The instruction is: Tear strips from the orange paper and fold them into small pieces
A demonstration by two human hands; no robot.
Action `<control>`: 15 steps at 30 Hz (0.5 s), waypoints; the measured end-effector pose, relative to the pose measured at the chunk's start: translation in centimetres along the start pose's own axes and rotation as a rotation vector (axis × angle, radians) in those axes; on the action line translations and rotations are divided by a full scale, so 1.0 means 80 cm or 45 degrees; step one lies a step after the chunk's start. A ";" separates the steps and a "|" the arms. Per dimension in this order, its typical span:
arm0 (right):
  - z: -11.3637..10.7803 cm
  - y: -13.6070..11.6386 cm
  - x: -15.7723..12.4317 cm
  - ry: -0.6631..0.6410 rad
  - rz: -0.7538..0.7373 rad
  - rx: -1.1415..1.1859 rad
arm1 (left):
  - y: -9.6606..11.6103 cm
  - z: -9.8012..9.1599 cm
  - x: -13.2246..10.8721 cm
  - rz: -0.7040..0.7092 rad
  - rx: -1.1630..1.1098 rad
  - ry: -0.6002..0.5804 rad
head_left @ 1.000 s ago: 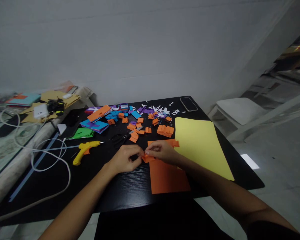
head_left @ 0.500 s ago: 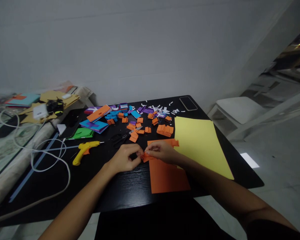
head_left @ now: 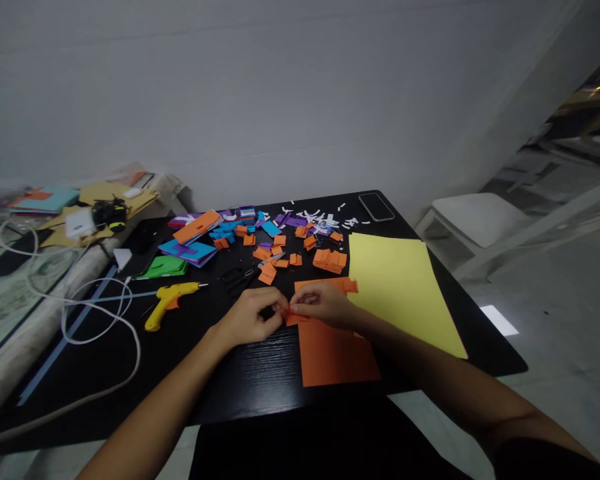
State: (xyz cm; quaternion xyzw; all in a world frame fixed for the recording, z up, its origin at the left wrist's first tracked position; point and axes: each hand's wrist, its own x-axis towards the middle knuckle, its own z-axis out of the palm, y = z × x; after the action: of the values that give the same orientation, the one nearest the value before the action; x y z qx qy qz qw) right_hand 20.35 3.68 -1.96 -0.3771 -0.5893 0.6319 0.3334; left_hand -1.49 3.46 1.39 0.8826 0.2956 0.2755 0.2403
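Observation:
Between my two hands is a small piece of orange paper [head_left: 294, 317], pinched at its edges. My left hand [head_left: 257, 316] is closed on its left side, thumb and forefinger together. From the right, my right hand [head_left: 323, 304] pinches the same piece, fingertips almost touching those of the left. Under my right hand lies a larger orange sheet [head_left: 336, 360], partly over a yellow sheet [head_left: 400, 287]. Just beyond the hands, small folded orange pieces [head_left: 267, 273] are scattered around scissors [head_left: 237, 279], with a stack of orange pieces [head_left: 330, 261] to their right.
A yellow glue gun [head_left: 173, 300] lies left of my hands, near a white cable [head_left: 139, 353]. Green paper [head_left: 165, 267], blue folded paper [head_left: 190, 251] and white scraps [head_left: 320, 219] sit farther back. A phone [head_left: 377, 207] rests at the far right corner of the black table [head_left: 250, 393].
My right fingertips have shifted slightly left, closer to my left fingertips on the small orange paper. Everything else looks unchanged.

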 end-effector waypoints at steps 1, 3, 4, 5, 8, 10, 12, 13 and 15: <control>0.000 0.000 0.000 0.005 -0.008 -0.007 | 0.000 0.000 0.000 -0.001 -0.004 0.001; 0.001 0.001 0.000 0.032 -0.026 -0.018 | 0.000 0.000 0.000 -0.008 -0.008 0.015; 0.001 0.001 0.000 0.052 -0.035 -0.015 | 0.001 0.000 0.000 -0.018 -0.010 0.030; 0.002 0.000 0.000 0.072 -0.039 -0.005 | 0.001 0.000 0.001 -0.037 -0.013 0.049; 0.004 -0.002 0.000 0.119 -0.037 0.045 | 0.001 0.001 0.003 -0.098 -0.019 0.100; 0.004 -0.003 0.000 0.147 -0.030 0.070 | 0.000 0.002 0.004 -0.121 -0.010 0.108; 0.005 -0.004 0.000 0.169 -0.013 0.089 | -0.002 0.003 0.004 -0.133 0.011 0.120; 0.005 -0.004 0.000 0.174 -0.003 0.102 | -0.002 0.003 0.005 -0.142 0.020 0.130; 0.005 -0.004 0.000 0.180 0.004 0.139 | -0.004 0.003 0.005 -0.156 0.024 0.156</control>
State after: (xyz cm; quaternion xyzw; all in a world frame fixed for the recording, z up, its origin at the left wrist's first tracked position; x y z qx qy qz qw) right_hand 19.99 3.50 -1.63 -0.4032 -0.5283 0.6354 0.3933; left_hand -1.18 3.88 1.17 0.8465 0.3659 0.3109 0.2299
